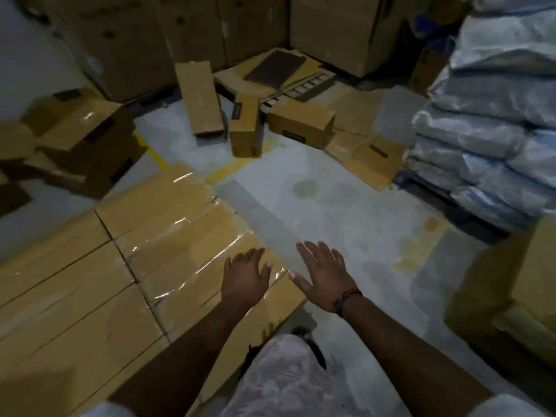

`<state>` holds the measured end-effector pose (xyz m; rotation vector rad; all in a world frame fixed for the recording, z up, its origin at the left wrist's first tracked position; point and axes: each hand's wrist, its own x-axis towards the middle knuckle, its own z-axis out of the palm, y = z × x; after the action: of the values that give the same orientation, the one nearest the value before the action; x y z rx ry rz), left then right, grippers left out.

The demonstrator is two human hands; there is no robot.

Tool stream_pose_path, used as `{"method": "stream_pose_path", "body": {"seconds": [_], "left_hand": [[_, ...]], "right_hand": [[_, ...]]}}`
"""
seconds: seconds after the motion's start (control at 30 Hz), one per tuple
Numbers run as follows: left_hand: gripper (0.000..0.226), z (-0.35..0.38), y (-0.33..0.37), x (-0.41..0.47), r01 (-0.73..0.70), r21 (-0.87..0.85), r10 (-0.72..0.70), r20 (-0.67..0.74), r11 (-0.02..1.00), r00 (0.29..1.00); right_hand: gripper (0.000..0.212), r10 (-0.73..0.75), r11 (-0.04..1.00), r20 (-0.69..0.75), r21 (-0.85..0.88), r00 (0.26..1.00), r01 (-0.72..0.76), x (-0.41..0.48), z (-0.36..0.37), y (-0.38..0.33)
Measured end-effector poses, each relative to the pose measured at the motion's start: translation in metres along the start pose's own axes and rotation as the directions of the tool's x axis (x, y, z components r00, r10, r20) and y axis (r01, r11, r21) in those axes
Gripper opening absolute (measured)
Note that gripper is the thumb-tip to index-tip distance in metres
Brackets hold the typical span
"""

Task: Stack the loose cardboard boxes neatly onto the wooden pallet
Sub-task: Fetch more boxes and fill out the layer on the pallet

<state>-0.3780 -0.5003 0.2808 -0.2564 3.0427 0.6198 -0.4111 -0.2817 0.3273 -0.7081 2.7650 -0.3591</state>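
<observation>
A grey concrete floor (331,206) with worn yellow markings is seen in a dim storeroom, closed in at the back by tall cartons (180,34) and at the right by stacked white sacks (496,115). A flat layer of taped cardboard boxes (90,266) is laid edge to edge at the lower left. Loose boxes are scattered across the far floor: an upright box (245,127) is stood in the middle, a long box (200,97) is leaned just beside it, a low box (301,121) is set to its right, and a tumbled heap (81,133) is piled at the left. Both arms are stretched forward, palms down. The left hand (245,275) is held over the near corner of the taped layer, fingers spread and nothing grasped; whether the tape is touched cannot be told. The right hand (323,270), banded at the wrist by a dark cord (346,299), is held over bare floor, fingers splayed and released.
</observation>
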Motion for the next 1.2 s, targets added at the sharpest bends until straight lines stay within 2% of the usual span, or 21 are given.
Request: {"method": "stream_pose_path", "body": {"seconds": [0.1,0.2,0.33,0.47,0.57,0.67,0.83,1.0,1.2], "left_hand": [[0.059,0.014,0.003,0.044,0.112,-0.024,-0.112,-0.007,0.993,0.994],[0.053,0.030,0.010,0.102,0.196,-0.094,-0.203,-0.072,0.976,0.977],[0.061,0.045,0.034,0.186,0.266,-0.153,-0.278,-0.066,0.952,0.958],[0.061,0.040,0.068,0.275,0.262,-0.196,-0.288,-0.116,0.945,0.951],[0.063,0.042,0.080,0.329,0.236,-0.243,-0.279,-0.164,0.941,0.946],[0.062,0.043,0.091,0.373,0.273,-0.296,-0.333,-0.173,0.915,0.927],[0.059,0.047,0.106,0.451,0.320,-0.341,-0.400,-0.195,0.884,0.896],[0.061,0.045,0.104,0.545,0.390,-0.341,-0.469,-0.193,0.856,0.862],[0.059,0.015,0.106,0.670,0.469,-0.280,-0.532,-0.223,0.838,0.817]], "right_hand": [[0.099,-0.078,0.997,0.041,-0.027,0.996,0.079,0.055,-0.011,0.029],[0.093,-0.118,0.993,0.076,-0.011,0.990,0.119,0.117,-0.027,0.064],[0.089,-0.172,0.981,0.124,-0.067,0.977,0.181,0.196,-0.061,0.121],[0.094,-0.131,0.989,0.080,-0.057,0.988,0.135,0.278,-0.101,0.175],[0.084,-0.067,0.998,0.031,0.002,0.997,0.067,0.332,-0.120,0.203],[0.076,-0.019,0.995,0.021,0.100,1.000,0.017,0.375,-0.131,0.223],[0.093,-0.085,0.995,0.073,0.053,0.994,0.081,0.466,-0.144,0.253],[0.075,-0.141,0.983,0.077,0.129,0.987,0.130,0.583,-0.159,0.275],[0.073,-0.225,0.961,0.064,0.181,0.972,0.211,0.724,-0.209,0.302]]}}
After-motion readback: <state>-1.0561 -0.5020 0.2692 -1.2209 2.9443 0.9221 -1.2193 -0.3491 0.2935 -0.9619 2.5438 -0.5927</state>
